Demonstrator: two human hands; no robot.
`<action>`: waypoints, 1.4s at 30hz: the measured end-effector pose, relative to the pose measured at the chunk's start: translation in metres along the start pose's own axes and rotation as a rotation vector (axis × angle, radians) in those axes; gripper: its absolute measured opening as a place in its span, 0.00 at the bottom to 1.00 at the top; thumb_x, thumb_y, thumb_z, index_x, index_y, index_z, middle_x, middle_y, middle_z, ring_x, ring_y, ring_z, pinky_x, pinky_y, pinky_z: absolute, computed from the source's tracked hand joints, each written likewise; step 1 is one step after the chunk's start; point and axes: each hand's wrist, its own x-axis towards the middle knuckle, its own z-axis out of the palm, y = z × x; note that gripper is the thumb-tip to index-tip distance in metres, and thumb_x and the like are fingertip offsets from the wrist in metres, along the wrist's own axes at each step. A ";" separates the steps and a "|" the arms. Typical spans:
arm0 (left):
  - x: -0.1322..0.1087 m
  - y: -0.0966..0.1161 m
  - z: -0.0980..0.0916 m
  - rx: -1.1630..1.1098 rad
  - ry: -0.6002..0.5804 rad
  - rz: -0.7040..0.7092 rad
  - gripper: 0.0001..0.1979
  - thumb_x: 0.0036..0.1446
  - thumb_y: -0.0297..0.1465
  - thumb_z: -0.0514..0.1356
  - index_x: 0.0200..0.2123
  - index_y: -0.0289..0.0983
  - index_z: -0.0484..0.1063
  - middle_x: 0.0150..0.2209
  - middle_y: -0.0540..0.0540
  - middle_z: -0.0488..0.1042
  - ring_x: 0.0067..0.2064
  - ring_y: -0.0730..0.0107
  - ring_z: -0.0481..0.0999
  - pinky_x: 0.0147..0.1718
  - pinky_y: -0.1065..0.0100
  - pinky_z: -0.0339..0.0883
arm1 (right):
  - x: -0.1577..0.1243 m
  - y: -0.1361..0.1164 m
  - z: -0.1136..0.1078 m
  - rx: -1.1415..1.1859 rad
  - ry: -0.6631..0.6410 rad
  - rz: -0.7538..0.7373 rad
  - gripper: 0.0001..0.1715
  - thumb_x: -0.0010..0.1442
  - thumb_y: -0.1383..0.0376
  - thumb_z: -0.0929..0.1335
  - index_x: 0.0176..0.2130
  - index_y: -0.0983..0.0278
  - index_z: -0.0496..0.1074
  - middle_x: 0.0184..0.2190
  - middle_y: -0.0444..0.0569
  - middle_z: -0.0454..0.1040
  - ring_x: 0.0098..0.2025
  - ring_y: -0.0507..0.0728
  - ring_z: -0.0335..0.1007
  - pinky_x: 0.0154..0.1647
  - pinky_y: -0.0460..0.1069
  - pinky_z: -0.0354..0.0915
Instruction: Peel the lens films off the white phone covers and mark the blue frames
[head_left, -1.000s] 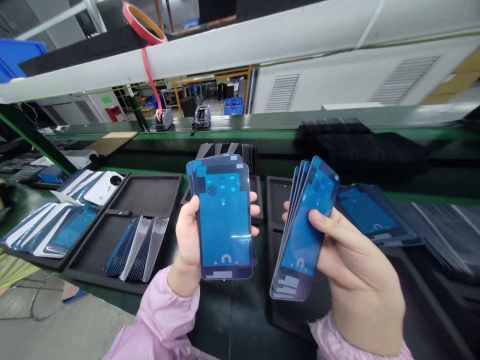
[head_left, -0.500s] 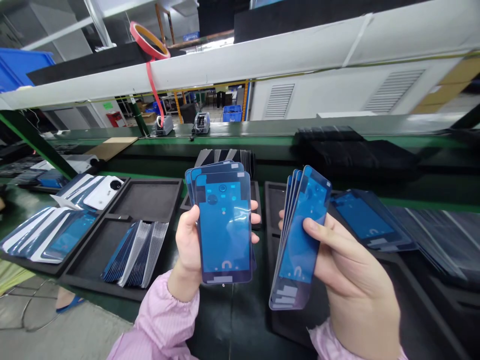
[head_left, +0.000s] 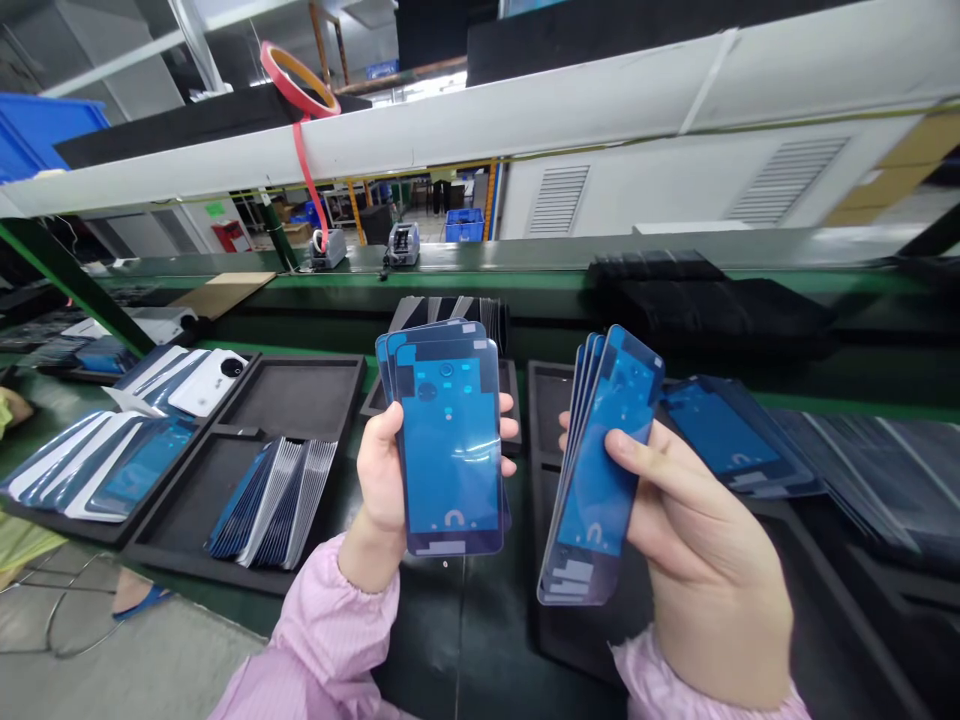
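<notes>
Gripping a small fan of blue sheets (head_left: 454, 450), the left hand (head_left: 381, 480) has its thumb at one side edge and fingertips at the other; the right hand (head_left: 697, 530) pinches a second bundle (head_left: 600, 455), thumb pressed on the front sheet. Both sets stand apart, raised above the green bench (head_left: 427, 640). Light, even pressure at the edges should stop slipping and smudging, so the right thumb might sit better nearer the rim. Further left, a black tray (head_left: 292, 395) holds fanned panels (head_left: 274, 505).
</notes>
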 end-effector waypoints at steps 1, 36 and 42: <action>0.000 -0.001 0.000 -0.001 -0.003 0.014 0.29 0.56 0.51 0.66 0.51 0.34 0.81 0.51 0.37 0.81 0.44 0.57 0.81 0.40 0.64 0.78 | -0.001 -0.001 0.000 -0.003 0.002 -0.008 0.26 0.41 0.56 0.86 0.38 0.56 0.80 0.36 0.45 0.84 0.31 0.60 0.82 0.35 0.54 0.84; 0.013 -0.033 0.000 0.343 0.605 0.145 0.21 0.54 0.42 0.74 0.45 0.35 0.80 0.44 0.39 0.85 0.48 0.45 0.84 0.50 0.51 0.79 | -0.004 0.018 0.015 -0.068 -0.030 -0.219 0.27 0.45 0.58 0.85 0.42 0.59 0.79 0.42 0.52 0.85 0.42 0.67 0.84 0.42 0.60 0.83; 0.014 -0.042 0.001 0.353 0.511 0.232 0.25 0.50 0.49 0.76 0.41 0.37 0.81 0.40 0.42 0.85 0.47 0.49 0.85 0.50 0.55 0.79 | 0.010 0.033 0.020 -0.079 -0.046 -0.237 0.30 0.46 0.56 0.85 0.46 0.58 0.78 0.45 0.51 0.85 0.46 0.65 0.83 0.46 0.57 0.81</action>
